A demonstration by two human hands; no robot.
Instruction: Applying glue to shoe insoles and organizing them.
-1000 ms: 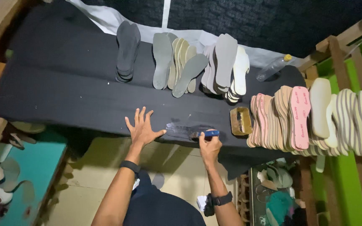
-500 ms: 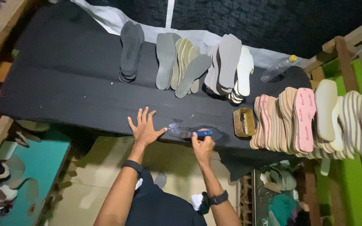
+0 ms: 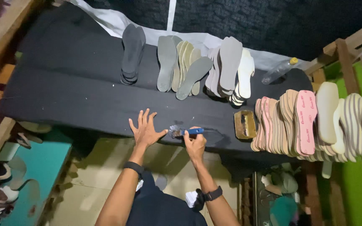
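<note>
Step in hand: blue-handled brush [image 3: 188, 132] gripped closed in right hand [image 3: 195, 144]; left hand [image 3: 145, 130] splayed open, empty, pressed on black counter [image 3: 63, 96]. Likely next needed: steady strokes.

Blue-handled brush [image 3: 188, 132], lying level, on black table [image 3: 72, 100]

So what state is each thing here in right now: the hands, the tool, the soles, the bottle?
Left hand: flat on the black table cover, fingers spread.
Right hand: closed around a blue-handled tool.
Blue-handled tool: lying low, tip on the cover.
Grey insoles: stacked, overlapping.
Pink insole: on top of a fanned row.
Plastic bottle: lying on its side, capped.
Yellow tin: open.
</note>
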